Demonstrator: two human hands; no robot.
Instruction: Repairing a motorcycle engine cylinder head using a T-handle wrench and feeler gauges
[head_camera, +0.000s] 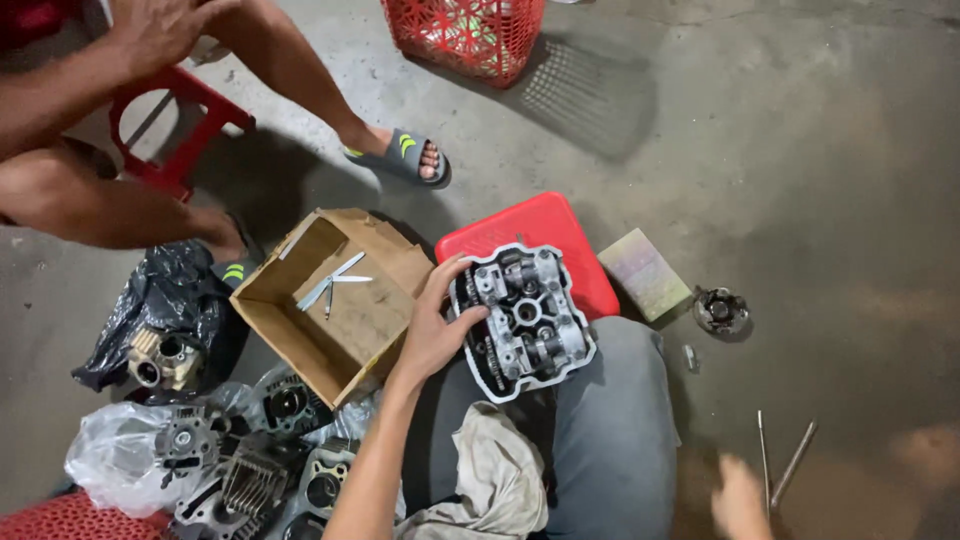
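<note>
My left hand (435, 325) grips the left edge of a metal engine cylinder head (525, 320), which rests on my knee in grey trousers (615, 420). Fingers and thumb wrap its rim. Low at the right, my right hand (742, 500) reaches toward two thin metal rods (780, 468) lying on the concrete floor; it is blurred and touches neither that I can see. A dirty cloth (495, 480) lies over my lap.
An open cardboard box (335, 300) holds a folding feeler gauge (335, 282). Red plastic lid (545, 225), small flat box (645, 272), round metal part (720, 310), red basket (468, 35). Engine parts in bags (230, 460) at left. Another person sits on a red stool (170, 135).
</note>
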